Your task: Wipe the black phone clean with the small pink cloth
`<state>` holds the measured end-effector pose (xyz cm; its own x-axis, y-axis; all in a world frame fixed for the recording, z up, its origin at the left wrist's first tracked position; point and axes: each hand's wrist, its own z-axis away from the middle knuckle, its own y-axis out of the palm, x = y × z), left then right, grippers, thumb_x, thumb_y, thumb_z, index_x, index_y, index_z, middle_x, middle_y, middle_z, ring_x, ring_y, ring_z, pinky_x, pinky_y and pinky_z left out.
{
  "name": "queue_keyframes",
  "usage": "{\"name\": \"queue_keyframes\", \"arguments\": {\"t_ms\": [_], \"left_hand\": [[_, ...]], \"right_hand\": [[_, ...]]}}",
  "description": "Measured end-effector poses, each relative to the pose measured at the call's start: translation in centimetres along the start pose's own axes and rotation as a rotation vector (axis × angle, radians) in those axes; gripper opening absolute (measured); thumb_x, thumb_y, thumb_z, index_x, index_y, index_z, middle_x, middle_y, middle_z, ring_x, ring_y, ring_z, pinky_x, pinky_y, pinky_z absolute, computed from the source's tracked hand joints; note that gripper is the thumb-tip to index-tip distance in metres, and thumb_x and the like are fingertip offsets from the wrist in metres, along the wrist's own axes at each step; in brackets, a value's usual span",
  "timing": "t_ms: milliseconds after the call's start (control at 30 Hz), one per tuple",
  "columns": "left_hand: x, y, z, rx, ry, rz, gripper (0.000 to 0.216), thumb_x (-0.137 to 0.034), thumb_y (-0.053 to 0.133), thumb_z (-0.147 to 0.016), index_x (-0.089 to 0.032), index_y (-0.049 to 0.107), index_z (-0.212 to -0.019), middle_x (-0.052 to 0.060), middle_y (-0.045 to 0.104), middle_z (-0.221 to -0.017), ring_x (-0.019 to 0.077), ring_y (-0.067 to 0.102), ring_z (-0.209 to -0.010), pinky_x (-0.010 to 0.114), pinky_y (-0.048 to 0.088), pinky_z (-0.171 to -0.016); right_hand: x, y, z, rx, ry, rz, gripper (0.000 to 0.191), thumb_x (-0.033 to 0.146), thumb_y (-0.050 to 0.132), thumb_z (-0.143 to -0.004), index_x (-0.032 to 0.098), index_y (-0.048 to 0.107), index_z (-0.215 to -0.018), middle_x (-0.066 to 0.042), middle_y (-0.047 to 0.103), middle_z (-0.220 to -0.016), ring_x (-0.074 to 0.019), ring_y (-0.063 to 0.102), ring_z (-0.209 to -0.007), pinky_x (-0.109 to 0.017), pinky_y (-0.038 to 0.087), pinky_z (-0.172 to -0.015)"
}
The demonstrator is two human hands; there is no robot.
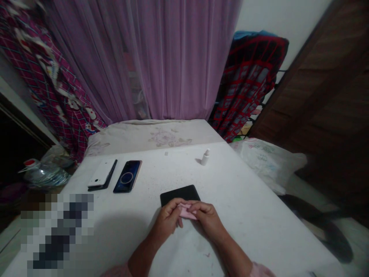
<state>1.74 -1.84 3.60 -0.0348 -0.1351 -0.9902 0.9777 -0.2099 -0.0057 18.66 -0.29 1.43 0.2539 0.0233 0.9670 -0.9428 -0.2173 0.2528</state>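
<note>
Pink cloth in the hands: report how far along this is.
Seemingly done: the small white spray bottle stands upright, away from the hands, on the white table. In hand: the left hand and right hand pinch the pink cloth over the near edge of the black slab. Untouched so far: the blue phone and white phone.

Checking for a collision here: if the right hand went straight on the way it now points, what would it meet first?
The folded pink piece comes first: the right hand touches it. Just beyond lie the left hand's fingers, though depth is unclear from this view.
</note>
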Motion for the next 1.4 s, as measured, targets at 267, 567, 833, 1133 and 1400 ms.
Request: {"name": "queue_keyframes", "arguments": {"t_ms": [267, 567, 833, 1133, 1400], "left_hand": [[-0.2, -0.3, -0.2, -0.081, -0.062, -0.099, 0.033, -0.054, 0.055, -0.081, -0.021, 0.049, -0.084, -0.009, 0.051, -0.053, 0.0053, 0.038, -0.035, 0.015, 0.024, -0.034], [0.5, 0.1, 0.2, -0.089, 0.023, -0.309, 0.011, -0.031, 0.05, -0.083, -0.024, 0.052, -0.092, -0.006, 0.059, -0.069, 0.0106, 0.057, -0.057, 0.019, 0.042, -0.053], [0.4, -0.4, 0.2, -0.163, 0.117, -0.399, 0.018, -0.038, 0.052, -0.086, -0.024, 0.053, -0.096, -0.002, 0.067, -0.077, 0.0143, 0.064, -0.064, 0.025, 0.05, -0.06], [2.1, -1.5, -1.6, -0.226, 0.445, -1.144, 0.053, -0.037, 0.059, -0.088, -0.02, 0.048, -0.137, 0.013, 0.052, -0.143, 0.0311, 0.044, -0.135, 0.056, 0.027, -0.114], [2.4, -1.3, -1.7, -0.125, 0.406, -1.298, 0.045, -0.033, 0.05, -0.095, -0.024, 0.049, -0.139, 0.011, 0.048, -0.147, 0.03, 0.042, -0.136, 0.057, 0.026, -0.114]], "right_hand": [[-0.3, 0.0, 0.6, 0.056, -0.394, 0.46, 0.03, 0.011, 0.055, -0.08, 0.028, 0.079, -0.086, -0.007, 0.076, -0.101, -0.0186, 0.071, -0.092, -0.031, 0.056, -0.082], [1.4, 0.8, 1.8, 0.062, -0.347, 0.631, 0.029, 0.026, 0.068, -0.083, 0.023, 0.067, -0.112, -0.007, 0.072, -0.096, -0.0173, 0.067, -0.083, -0.026, 0.055, -0.071], [1.9, -1.5, 0.4, 0.084, -0.549, 0.899, 0.029, 0.023, 0.055, -0.094, 0.029, 0.068, -0.12, -0.006, 0.071, -0.093, -0.0152, 0.067, -0.08, -0.025, 0.055, -0.069], [0.6, -5.7, -5.4, -0.014, -0.5, 1.043, 0.028, 0.017, 0.054, -0.089, 0.028, 0.075, -0.105, -0.005, 0.07, -0.097, -0.0168, 0.067, -0.085, -0.028, 0.056, -0.074], [0.2, -6.0, -4.2, 0.092, -0.594, 1.058, 0.031, 0.015, 0.051, -0.092, 0.028, 0.071, -0.111, -0.006, 0.068, -0.097, -0.0157, 0.065, -0.085, -0.028, 0.055, -0.073]]}}
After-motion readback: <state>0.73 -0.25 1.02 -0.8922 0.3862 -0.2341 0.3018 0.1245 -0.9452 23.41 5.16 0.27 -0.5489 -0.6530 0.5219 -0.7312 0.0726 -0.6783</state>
